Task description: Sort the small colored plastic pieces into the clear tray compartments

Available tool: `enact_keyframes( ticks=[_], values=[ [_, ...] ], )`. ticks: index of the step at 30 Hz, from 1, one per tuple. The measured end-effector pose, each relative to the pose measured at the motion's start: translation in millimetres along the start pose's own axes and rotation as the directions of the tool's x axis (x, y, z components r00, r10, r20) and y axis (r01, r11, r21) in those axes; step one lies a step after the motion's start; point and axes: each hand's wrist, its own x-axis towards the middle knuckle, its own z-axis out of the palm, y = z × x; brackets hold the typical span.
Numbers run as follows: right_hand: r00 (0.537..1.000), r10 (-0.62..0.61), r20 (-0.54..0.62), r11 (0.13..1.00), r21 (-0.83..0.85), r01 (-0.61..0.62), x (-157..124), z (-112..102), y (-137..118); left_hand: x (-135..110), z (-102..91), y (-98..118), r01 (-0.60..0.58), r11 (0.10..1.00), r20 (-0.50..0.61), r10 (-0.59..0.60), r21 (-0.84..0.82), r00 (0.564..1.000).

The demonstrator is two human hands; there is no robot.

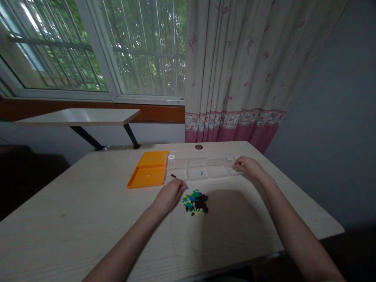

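Note:
My left hand (172, 192) is closed in a pinch just up and left of a pile of small building bricks (196, 203), with a tiny blue brick (187, 188) at its fingertips. The pile mixes green, blue, dark brown and pale yellow pieces. Over the right end of a clear compartment tray (197, 178), my right hand (249, 167) has its fingers pinched together; what they hold is too small to make out. Inside the tray lie a dark brown brick (173, 176), a blue brick (201, 173) and a yellow brick (232, 170), each in a different compartment.
Left of the clear tray is an orange tray (146, 177) with two sections and a small pale piece in the nearer one. A raised shelf (79, 116) stands at the table's back left. A dark round spot (199, 147) marks the tabletop near the curtain (229, 78).

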Motion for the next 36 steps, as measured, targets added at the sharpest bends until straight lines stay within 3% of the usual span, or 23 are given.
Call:
enact_keyframes(
  ticks=[5, 9, 13, 18, 22, 28, 36],
  values=[
    [0.986, 0.108, 0.128, 0.994, -0.023, -0.106, 0, 10, 15, 0, -0.3, -1, -0.002, 1.000, -0.007, 0.002, 0.016, 1.000],
    [0.995, 0.093, 0.031, 0.996, 0.004, -0.093, 1, 6, 5, 0, -4.0, 1, -0.006, 1.000, -0.050, 0.006, -0.001, 0.999],
    [0.984, -0.054, -0.168, 0.991, 0.112, 0.074, 3, 10, -43, 0, -8.1, 9, -0.085, 0.993, -0.105, 0.076, -0.086, 0.992],
    [0.919, -0.297, -0.260, 0.890, 0.275, 0.365, -10, 35, -131, -4, -6.4, 17, -0.225, 0.962, -0.167, 0.199, -0.156, 0.966],
    [0.912, -0.297, -0.282, 0.841, 0.375, 0.390, -23, 44, -169, -5, -3.9, 20, -0.247, 0.957, -0.173, 0.220, -0.152, 0.960],
    [0.922, -0.219, -0.320, 0.840, 0.418, 0.345, -26, 43, -174, -5, -2.8, 21, -0.253, 0.953, -0.165, 0.225, -0.169, 0.960],
    [0.903, -0.274, -0.331, 0.808, 0.431, 0.403, -26, 48, -169, -7, -1.5, 23, -0.241, 0.955, -0.154, 0.215, -0.173, 0.964]
  ],
)
